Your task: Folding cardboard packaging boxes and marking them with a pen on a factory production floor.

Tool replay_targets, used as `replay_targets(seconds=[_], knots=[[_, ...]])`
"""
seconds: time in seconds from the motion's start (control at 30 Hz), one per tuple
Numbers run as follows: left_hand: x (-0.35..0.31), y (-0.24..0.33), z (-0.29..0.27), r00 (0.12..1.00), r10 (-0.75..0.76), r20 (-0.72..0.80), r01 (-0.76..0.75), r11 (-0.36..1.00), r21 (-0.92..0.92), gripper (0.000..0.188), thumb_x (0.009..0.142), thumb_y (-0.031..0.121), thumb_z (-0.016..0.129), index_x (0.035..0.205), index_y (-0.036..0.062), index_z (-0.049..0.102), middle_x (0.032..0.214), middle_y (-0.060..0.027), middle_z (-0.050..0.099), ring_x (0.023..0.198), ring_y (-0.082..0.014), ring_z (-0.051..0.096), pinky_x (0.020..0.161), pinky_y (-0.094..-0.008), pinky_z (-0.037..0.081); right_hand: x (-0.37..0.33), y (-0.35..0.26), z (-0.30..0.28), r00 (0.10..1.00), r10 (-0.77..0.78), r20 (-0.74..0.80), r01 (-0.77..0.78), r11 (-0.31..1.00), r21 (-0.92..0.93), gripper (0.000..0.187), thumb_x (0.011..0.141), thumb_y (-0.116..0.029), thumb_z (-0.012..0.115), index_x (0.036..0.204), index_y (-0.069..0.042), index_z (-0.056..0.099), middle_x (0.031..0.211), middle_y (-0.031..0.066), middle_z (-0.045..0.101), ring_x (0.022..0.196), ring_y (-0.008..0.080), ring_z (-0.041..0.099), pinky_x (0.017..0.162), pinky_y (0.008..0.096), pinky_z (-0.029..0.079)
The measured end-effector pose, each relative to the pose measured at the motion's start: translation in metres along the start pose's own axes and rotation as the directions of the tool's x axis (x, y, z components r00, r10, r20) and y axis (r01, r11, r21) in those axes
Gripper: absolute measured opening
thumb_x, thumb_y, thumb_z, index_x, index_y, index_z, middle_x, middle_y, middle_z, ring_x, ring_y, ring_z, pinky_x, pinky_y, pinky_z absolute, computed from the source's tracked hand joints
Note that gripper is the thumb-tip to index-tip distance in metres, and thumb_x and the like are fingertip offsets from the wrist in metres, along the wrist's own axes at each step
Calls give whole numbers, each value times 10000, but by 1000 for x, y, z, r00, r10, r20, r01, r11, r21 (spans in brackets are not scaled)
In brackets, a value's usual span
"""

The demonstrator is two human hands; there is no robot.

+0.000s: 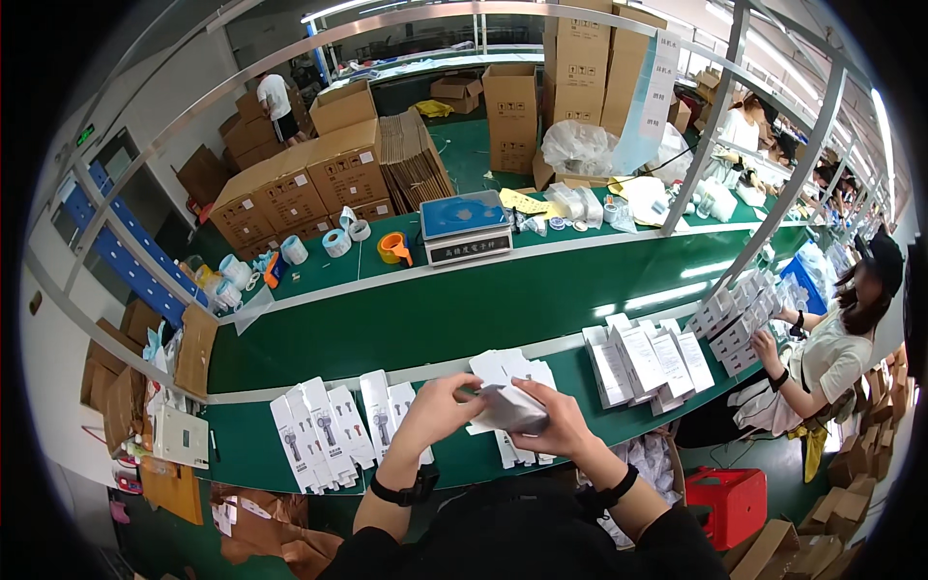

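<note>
Over the near edge of the green bench, a small white carton (512, 410) is held in front of me. My right hand (559, 423) grips its right side, thumb on top and fingers beneath. At the carton's left end, my left hand (437, 414) has its fingers curled closed against the edge. Flat white cartons (510, 363) lie just behind and under my hands. To the left, more flat cartons (317, 430) with a printed picture of a handheld device overlap in rows. A group of white boxes (646, 362) leans together on the right.
A co-worker (822, 348) at the right handles more white boxes (739, 314). Beyond the green belt (406, 324) sit a blue-topped scale (466, 227), tape rolls (293, 250) and an orange tape dispenser (394, 249). A red stool (725, 505) stands low at right.
</note>
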State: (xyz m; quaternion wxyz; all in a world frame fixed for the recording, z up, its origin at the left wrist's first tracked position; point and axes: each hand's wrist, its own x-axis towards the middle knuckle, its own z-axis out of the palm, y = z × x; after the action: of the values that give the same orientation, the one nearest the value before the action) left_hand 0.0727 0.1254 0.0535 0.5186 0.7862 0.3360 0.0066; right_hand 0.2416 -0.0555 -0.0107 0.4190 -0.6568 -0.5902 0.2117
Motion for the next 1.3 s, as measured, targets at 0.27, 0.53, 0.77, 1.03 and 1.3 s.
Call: replay_targets(seconds=[0.27,0.53,0.77,1.03,1.3], knots=[[16,-22,13,636,762,-121,-612,403,-680,762,754,491,894,1362,118,626,1615,-167,383,1420,-329,489,1092,-440,466,11,-17,3,940,-134,-313,235,921,310,825,755,-235,817,1441,-4,422,1351,235,549,1238,334,573,1051,410,452],[6,2,52,488,783,-385,-872,456,-177,617,905,311,789,1417,94,522,1506,-149,481,1380,-271,491,1134,-385,406,19,-67,-13,904,235,-356,10,823,568,468,929,-128,612,1361,15,503,1254,163,590,1168,249,574,1030,381,438],[20,6,85,906,393,-156,-341,462,-819,396,1031,131,533,1416,67,467,1447,-107,514,1313,-235,521,1103,-358,426,24,-49,-2,843,165,-513,70,910,408,383,939,-100,570,1305,12,556,1183,132,631,1063,213,604,951,350,479],[20,-2,88,800,566,-200,-580,641,-503,335,1005,77,462,1338,45,464,1498,-112,459,1280,-191,511,1093,-334,407,13,-39,-5,854,324,-408,-55,835,548,388,888,-73,535,1262,26,560,1142,152,638,1055,273,624,948,393,486],[12,-12,99,908,418,-19,-322,667,-672,316,998,108,459,1300,15,457,1515,-138,417,1189,-151,464,1084,-342,372,5,-47,2,828,364,-426,-263,924,279,417,837,-103,580,1232,31,572,1148,241,641,1079,408,634,956,449,493]])
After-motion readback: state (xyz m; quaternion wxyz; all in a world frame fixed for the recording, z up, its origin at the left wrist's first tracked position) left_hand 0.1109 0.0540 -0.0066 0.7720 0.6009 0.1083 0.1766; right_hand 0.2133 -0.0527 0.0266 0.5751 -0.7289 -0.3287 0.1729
